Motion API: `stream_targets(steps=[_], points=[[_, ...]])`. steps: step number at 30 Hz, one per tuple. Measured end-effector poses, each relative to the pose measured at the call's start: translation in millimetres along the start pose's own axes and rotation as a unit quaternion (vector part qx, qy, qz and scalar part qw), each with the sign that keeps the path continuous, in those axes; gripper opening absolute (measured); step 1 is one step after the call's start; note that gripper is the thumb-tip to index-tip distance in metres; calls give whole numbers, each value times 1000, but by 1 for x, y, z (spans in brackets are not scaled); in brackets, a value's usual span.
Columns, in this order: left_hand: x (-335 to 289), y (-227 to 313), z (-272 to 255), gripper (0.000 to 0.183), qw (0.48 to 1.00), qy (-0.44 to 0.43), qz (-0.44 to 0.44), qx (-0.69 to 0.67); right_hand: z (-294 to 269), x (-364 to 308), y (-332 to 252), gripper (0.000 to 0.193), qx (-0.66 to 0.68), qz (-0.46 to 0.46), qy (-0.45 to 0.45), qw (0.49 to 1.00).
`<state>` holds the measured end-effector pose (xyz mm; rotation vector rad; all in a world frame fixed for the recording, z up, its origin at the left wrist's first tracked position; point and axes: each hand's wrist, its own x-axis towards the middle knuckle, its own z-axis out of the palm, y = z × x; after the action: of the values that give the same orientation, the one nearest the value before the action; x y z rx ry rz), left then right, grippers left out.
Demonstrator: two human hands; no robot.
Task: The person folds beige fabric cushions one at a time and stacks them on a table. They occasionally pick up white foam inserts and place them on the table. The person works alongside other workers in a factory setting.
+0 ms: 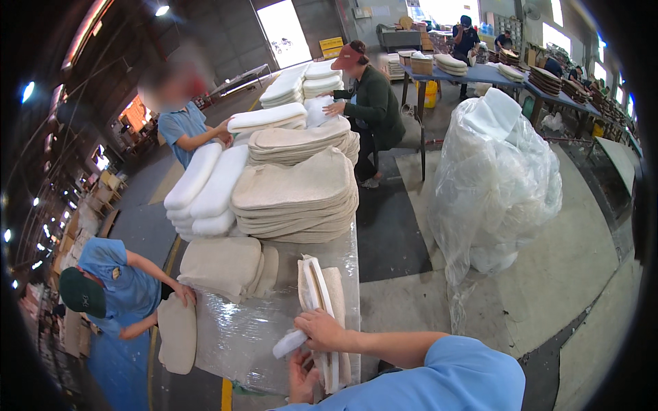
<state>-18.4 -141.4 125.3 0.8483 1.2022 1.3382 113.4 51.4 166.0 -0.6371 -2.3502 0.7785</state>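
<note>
A beige fabric cushion cover [308,277] with a white pad [319,291] showing along its open edge stands on its side at the table's near right. My right hand [322,330] is closed over the edge of this cushion cover. Below it, my left hand [301,378] is curled against the near end of the same cover, its fingers partly hidden. A soft white flap [289,343] sticks out leftward between my hands. Another beige piece [336,301] lies along the cover's right side, touching it.
Tall stacks of beige cushion pieces [295,188] and white pads [219,181] fill the table's far part. A co-worker [113,281] handles a beige cushion [178,335] at the left edge. Two people work farther back. A large clear plastic bag [493,192] stands right of the table.
</note>
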Motion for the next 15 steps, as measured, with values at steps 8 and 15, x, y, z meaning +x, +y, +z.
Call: stream_targets(steps=[8,15], points=[[96,42,54,57,964,188,-35,-183,-9,-3,6,35,-57,-32,-8,998],[104,35,25,42,952,260,-74,-146,-18,-2,20,32,25,-93,-10,995]])
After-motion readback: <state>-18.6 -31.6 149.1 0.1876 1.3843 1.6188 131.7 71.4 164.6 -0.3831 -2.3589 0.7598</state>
